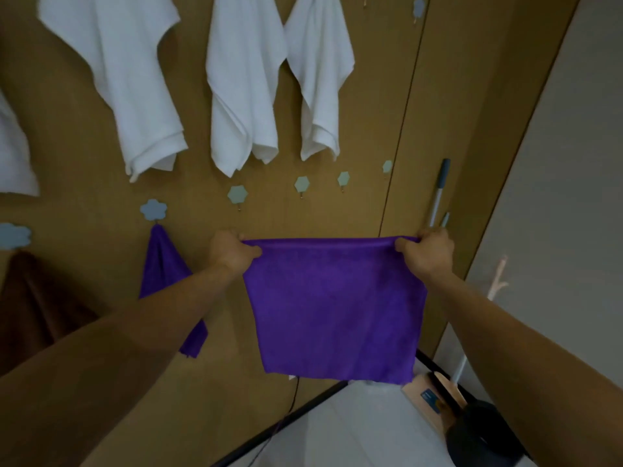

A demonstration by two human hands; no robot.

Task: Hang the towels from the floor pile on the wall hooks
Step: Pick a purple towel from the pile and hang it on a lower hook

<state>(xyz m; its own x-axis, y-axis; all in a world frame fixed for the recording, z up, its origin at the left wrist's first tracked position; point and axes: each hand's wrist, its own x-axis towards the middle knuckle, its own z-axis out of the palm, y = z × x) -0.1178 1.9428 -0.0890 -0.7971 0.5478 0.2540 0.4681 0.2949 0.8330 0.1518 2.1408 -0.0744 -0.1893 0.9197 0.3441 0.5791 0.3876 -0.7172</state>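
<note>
I hold a purple towel [333, 308] spread flat in front of the brown wall. My left hand [231, 252] pinches its top left corner and my right hand [426, 252] pinches its top right corner, with the top edge stretched between them. Just above the towel are several bare green hexagon hooks [237, 194] [302, 184] [343, 179]. A second purple towel [165, 264] hangs from a blue flower hook [153, 209] to the left. Three white towels [124, 79] [242, 82] [320, 75] hang higher up. The floor pile is out of sight.
A brown towel [37, 298] hangs under a blue cloud hook [13, 234] at the far left. A mop handle [438, 197] leans against the wall on the right, beside a grey wall [556, 163]. A wooden object and a dark item [478, 429] lie on the pale floor at the lower right.
</note>
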